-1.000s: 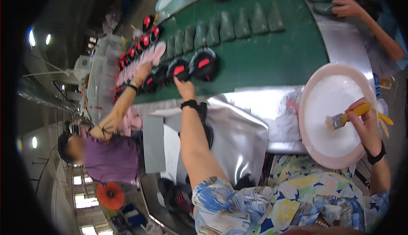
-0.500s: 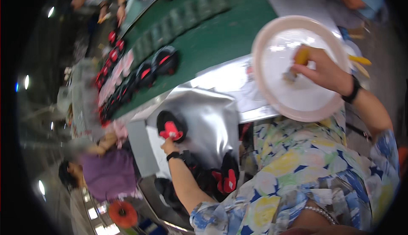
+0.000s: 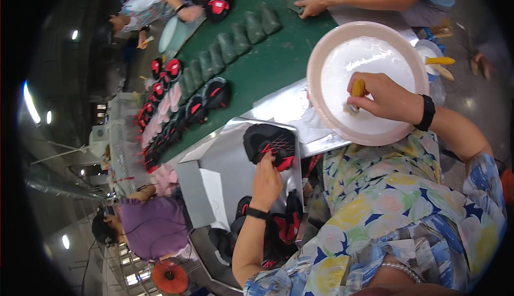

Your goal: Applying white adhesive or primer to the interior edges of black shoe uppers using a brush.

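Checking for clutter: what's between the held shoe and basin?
Head view: between shoe and basin lie the silver tray's rim and crumpled whitish material on metal tabletop.

Extends the left forearm [image 3: 249,245] steeply upward from the bottom centre of the frame, with the left hand [image 3: 267,182] closed just below the middle, back upward and fingers bent. Slants the right forearm [image 3: 458,130] up and leftward from the right side, curling the right hand [image 3: 384,96] right of centre, with thumb pointing left.

no legible txt, no readable labels, nos.
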The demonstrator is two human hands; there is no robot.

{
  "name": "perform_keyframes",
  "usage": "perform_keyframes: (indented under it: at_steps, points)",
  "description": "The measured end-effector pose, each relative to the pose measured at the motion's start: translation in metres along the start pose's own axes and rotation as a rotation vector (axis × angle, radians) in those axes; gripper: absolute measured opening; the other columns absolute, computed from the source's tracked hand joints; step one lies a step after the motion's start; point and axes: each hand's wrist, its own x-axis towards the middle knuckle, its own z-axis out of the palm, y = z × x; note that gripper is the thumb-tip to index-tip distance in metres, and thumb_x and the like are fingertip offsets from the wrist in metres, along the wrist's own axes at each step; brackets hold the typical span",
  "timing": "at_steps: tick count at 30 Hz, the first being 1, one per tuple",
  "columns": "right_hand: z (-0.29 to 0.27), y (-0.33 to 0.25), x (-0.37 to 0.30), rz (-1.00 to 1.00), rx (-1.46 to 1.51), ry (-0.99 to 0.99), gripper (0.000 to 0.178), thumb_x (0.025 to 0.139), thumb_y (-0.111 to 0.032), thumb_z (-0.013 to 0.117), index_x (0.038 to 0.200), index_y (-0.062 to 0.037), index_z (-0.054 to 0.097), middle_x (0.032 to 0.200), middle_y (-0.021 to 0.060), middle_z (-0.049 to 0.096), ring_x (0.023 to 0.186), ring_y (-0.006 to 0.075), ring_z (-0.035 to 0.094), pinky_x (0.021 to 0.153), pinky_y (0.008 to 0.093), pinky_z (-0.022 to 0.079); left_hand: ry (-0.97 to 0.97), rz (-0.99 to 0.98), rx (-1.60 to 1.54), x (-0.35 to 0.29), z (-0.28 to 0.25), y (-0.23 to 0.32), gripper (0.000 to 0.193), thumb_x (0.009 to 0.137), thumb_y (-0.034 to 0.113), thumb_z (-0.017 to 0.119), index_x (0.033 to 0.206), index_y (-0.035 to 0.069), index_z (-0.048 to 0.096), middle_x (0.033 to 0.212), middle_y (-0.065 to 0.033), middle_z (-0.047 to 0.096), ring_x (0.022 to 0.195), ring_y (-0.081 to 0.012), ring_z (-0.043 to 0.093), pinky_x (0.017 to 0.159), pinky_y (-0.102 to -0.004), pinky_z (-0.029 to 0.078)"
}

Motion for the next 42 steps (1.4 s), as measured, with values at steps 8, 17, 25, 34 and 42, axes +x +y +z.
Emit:
perform_keyframes:
  at_steps: [8, 17, 25, 34, 42]
  points:
    - [-0.012, 0.006, -0.009, -0.095, -0.226, -0.234, 0.022, 0.088, -0.018, 0.069, 0.098, -0.0027, 0.058, 0.085, 0.0195, 0.065, 0.081, 0.0394, 0.065, 0.074, 0.0448, 0.05, -0.035, 0.314, 0.306, 0.053, 0.001, -0.044, 0.043, 0.083, 0.01, 0.071, 0.125, 0.006, 0.059, 0.128, -0.0123, 0.057, 0.111, -0.0374, 0.057, 0.092, -0.0446, 0.049]
    - [-0.071, 0.016, -0.001, -0.17, -0.259, 0.112, 0.017, 0.09, -0.017, 0.066, 0.095, -0.0046, 0.056, 0.087, 0.0169, 0.062, 0.082, 0.0369, 0.06, 0.075, 0.044, 0.045, 0.292, -0.219, -1.129, 0.076, -0.082, -0.022, 0.038, 0.103, 0.016, 0.047, 0.139, 0.003, 0.049, 0.126, -0.01, 0.062, 0.108, -0.0222, 0.064, 0.091, -0.035, 0.056]
    - [-0.071, -0.019, 0.04, -0.407, 0.229, 0.206, 0.02, 0.092, -0.02, 0.065, 0.096, -0.0026, 0.057, 0.082, 0.0113, 0.066, 0.075, 0.0235, 0.064, 0.068, 0.0347, 0.048, 0.057, 0.021, -0.764, 0.12, -0.072, 0.01, 0.046, 0.096, 0.017, 0.064, 0.138, 0.003, 0.05, 0.125, -0.0116, 0.064, 0.107, -0.0254, 0.066, 0.089, -0.0352, 0.057]
    - [-0.058, -0.02, 0.028, -0.172, 0.091, 0.315, 0.028, 0.089, -0.023, 0.072, 0.084, -0.0017, 0.055, 0.082, 0.0115, 0.067, 0.066, 0.0257, 0.065, 0.06, 0.0334, 0.049, 0.48, 0.326, -0.349, 0.131, -0.013, 0.094, 0.055, 0.09, 0.018, 0.071, 0.139, 0.004, 0.049, 0.125, -0.0117, 0.064, 0.111, -0.0263, 0.065, 0.093, -0.037, 0.055]
    - [-0.022, -0.021, 0.011, 0.194, 0.415, 0.438, 0.039, 0.088, -0.031, 0.07, 0.088, 0.007, 0.061, 0.073, 0.0186, 0.068, 0.065, 0.0276, 0.069, 0.061, 0.0347, 0.053, 0.676, 0.423, 0.122, 0.137, -0.03, 0.111, 0.07, 0.08, 0.017, 0.082, 0.14, 0.004, 0.049, 0.129, -0.0134, 0.062, 0.12, -0.0292, 0.06, 0.103, -0.0416, 0.047]
